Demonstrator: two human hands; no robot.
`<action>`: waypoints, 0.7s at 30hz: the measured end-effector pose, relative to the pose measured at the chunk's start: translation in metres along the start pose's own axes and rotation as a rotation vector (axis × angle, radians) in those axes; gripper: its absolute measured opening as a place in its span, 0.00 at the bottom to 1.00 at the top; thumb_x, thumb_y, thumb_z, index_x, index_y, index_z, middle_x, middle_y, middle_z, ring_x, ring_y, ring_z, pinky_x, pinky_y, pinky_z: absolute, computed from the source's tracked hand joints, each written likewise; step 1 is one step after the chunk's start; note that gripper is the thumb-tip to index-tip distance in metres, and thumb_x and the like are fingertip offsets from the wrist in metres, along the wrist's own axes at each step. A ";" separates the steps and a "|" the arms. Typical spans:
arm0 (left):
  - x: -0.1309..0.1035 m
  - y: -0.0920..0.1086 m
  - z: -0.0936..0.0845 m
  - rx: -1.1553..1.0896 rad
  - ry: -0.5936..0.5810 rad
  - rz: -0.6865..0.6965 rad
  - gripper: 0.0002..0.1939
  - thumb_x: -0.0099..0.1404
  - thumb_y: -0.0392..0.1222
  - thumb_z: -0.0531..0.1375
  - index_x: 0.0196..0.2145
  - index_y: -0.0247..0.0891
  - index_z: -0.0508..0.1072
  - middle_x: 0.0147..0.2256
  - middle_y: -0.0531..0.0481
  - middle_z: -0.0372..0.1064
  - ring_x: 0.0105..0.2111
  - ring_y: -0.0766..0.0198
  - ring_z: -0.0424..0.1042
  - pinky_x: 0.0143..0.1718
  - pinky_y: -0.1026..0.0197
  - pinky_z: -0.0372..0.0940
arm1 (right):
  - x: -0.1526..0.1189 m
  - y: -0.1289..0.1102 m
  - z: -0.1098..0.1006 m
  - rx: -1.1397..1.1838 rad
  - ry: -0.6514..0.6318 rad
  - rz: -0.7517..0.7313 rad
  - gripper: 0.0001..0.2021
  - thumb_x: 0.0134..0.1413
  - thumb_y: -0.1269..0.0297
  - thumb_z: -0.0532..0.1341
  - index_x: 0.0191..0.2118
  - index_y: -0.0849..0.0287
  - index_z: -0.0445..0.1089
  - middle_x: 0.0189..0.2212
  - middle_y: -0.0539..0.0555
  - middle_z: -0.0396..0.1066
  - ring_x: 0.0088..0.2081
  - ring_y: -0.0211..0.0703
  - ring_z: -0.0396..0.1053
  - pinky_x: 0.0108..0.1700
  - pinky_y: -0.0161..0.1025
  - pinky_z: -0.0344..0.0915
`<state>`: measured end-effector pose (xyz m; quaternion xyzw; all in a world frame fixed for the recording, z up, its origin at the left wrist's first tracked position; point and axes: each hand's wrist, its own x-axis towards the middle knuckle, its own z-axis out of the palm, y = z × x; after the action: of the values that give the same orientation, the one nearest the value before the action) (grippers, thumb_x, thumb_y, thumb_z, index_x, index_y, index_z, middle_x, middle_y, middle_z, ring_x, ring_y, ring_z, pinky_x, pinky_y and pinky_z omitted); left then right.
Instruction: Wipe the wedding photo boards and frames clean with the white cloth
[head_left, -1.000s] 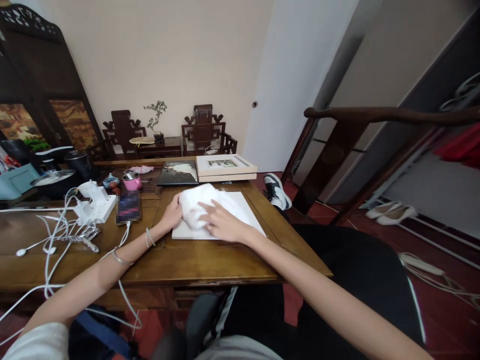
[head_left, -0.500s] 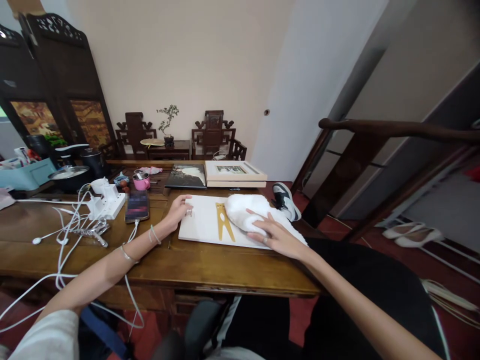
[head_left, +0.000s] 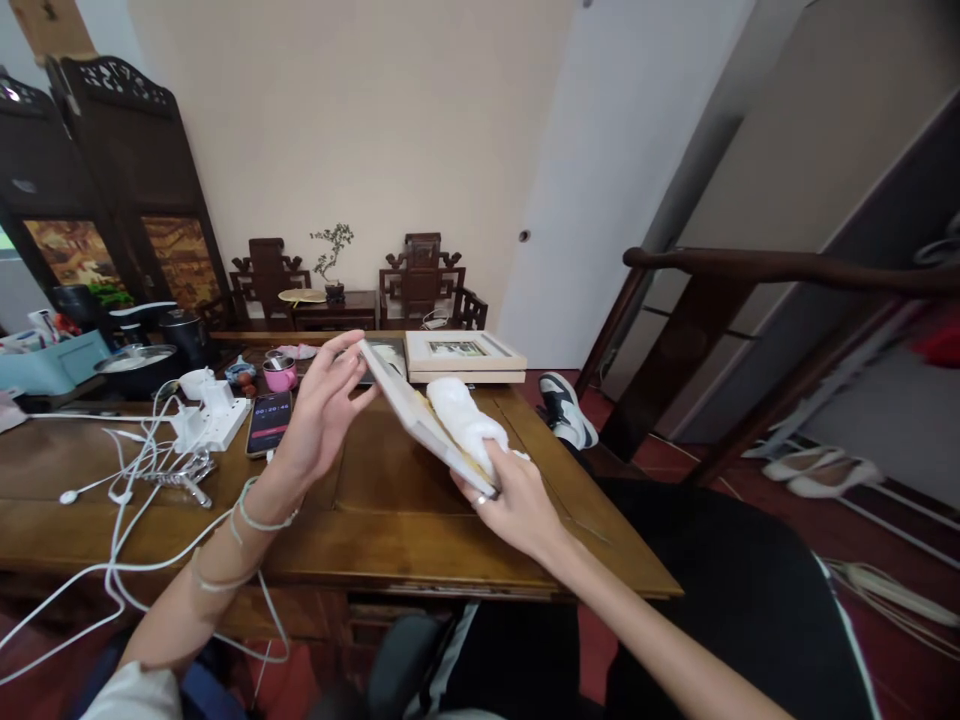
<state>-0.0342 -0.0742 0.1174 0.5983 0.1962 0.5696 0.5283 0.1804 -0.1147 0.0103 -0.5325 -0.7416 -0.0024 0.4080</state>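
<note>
A flat white board (head_left: 409, 408) is tilted up off the table, its left side high and its face turned to the right. A strip of yellow shows on that face, mostly hidden by a bunched white cloth (head_left: 456, 410) lying against it. My right hand (head_left: 517, 500) grips the board's near lower corner, with the cloth pinched under the thumb. By the raised corner, my left hand (head_left: 322, 410) has its fingers stretched out, fingertips at the board's edge. Whether its thumb bears on the underside is unclear.
Two light frames (head_left: 465, 357) lie stacked at the table's far edge, beside a dark picture (head_left: 386, 355) partly hidden by the board. On the left are a phone (head_left: 268, 425), a power strip (head_left: 217, 415), tangled white cables and a pink cup (head_left: 280, 372).
The board lay flat and now stands tilted, left side raised. My right hand went from resting on the cloth to gripping cloth and board corner. My left hand rose with the left edge.
</note>
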 end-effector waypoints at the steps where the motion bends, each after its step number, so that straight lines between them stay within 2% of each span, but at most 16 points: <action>1: -0.001 -0.002 0.001 0.027 -0.005 0.008 0.20 0.64 0.48 0.56 0.52 0.43 0.64 0.54 0.48 0.64 0.60 0.54 0.59 0.55 0.53 0.61 | -0.001 0.000 0.000 0.019 0.033 0.027 0.06 0.54 0.59 0.56 0.32 0.54 0.64 0.28 0.53 0.70 0.30 0.47 0.68 0.33 0.41 0.65; 4: -0.005 -0.023 -0.007 0.156 -0.033 -0.075 0.22 0.64 0.49 0.56 0.55 0.45 0.62 0.61 0.47 0.56 0.63 0.52 0.52 0.56 0.51 0.60 | 0.002 0.007 -0.007 0.123 0.109 0.115 0.09 0.54 0.55 0.58 0.31 0.55 0.66 0.25 0.51 0.70 0.28 0.46 0.68 0.33 0.41 0.65; 7: -0.012 -0.060 -0.026 0.368 -0.118 -0.353 0.32 0.61 0.49 0.60 0.60 0.45 0.57 0.64 0.41 0.50 0.65 0.47 0.48 0.55 0.48 0.61 | 0.007 0.020 -0.015 0.376 0.183 0.209 0.13 0.51 0.54 0.62 0.39 0.55 0.71 0.34 0.53 0.75 0.37 0.50 0.72 0.41 0.45 0.68; 8: -0.014 -0.072 -0.033 0.464 -0.130 -0.392 0.36 0.60 0.50 0.61 0.62 0.46 0.53 0.65 0.39 0.47 0.65 0.45 0.46 0.56 0.45 0.59 | 0.009 0.025 -0.017 0.485 0.224 0.256 0.14 0.49 0.55 0.64 0.40 0.55 0.71 0.37 0.53 0.76 0.39 0.51 0.72 0.44 0.45 0.68; 10: -0.016 -0.090 -0.045 0.591 -0.124 -0.338 0.43 0.56 0.50 0.65 0.65 0.43 0.49 0.67 0.37 0.40 0.66 0.42 0.41 0.60 0.42 0.53 | 0.013 0.033 -0.020 0.703 0.318 0.382 0.15 0.44 0.56 0.67 0.39 0.55 0.72 0.37 0.53 0.76 0.39 0.50 0.73 0.43 0.45 0.69; 12: -0.014 -0.099 -0.050 0.616 -0.112 -0.306 0.48 0.53 0.51 0.68 0.64 0.40 0.50 0.68 0.35 0.36 0.66 0.40 0.42 0.60 0.41 0.53 | 0.015 0.039 -0.021 0.890 0.376 0.518 0.15 0.39 0.58 0.69 0.36 0.56 0.72 0.33 0.52 0.77 0.35 0.48 0.74 0.38 0.43 0.71; 14: -0.008 -0.101 -0.048 0.555 -0.130 -0.344 0.45 0.50 0.50 0.70 0.62 0.38 0.56 0.65 0.33 0.45 0.64 0.40 0.49 0.58 0.43 0.56 | 0.017 0.042 -0.021 1.009 0.352 0.616 0.14 0.37 0.60 0.69 0.34 0.57 0.72 0.31 0.51 0.77 0.31 0.47 0.75 0.34 0.42 0.71; 17: -0.001 -0.095 -0.034 0.321 -0.140 -0.463 0.31 0.51 0.46 0.69 0.51 0.34 0.68 0.54 0.34 0.66 0.56 0.44 0.65 0.54 0.48 0.62 | 0.019 0.040 -0.023 1.084 0.238 0.681 0.12 0.38 0.60 0.68 0.32 0.56 0.72 0.30 0.51 0.78 0.31 0.48 0.75 0.36 0.44 0.72; 19: -0.001 -0.089 -0.023 0.150 -0.084 -0.490 0.26 0.51 0.44 0.69 0.46 0.33 0.69 0.47 0.38 0.72 0.49 0.49 0.71 0.50 0.50 0.65 | 0.019 0.038 -0.026 1.080 0.121 0.708 0.10 0.42 0.58 0.65 0.32 0.56 0.72 0.31 0.53 0.78 0.34 0.52 0.76 0.38 0.47 0.73; 21: -0.006 -0.082 -0.015 0.028 -0.047 -0.458 0.26 0.49 0.42 0.70 0.46 0.35 0.69 0.44 0.42 0.74 0.45 0.53 0.73 0.47 0.53 0.66 | 0.018 0.036 -0.031 1.047 -0.021 0.723 0.11 0.47 0.54 0.60 0.33 0.55 0.72 0.32 0.56 0.78 0.37 0.54 0.77 0.40 0.50 0.72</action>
<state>-0.0186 -0.0429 0.0413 0.5585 0.3224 0.4177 0.6400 0.2257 -0.0979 0.0262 -0.4793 -0.4219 0.5036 0.5820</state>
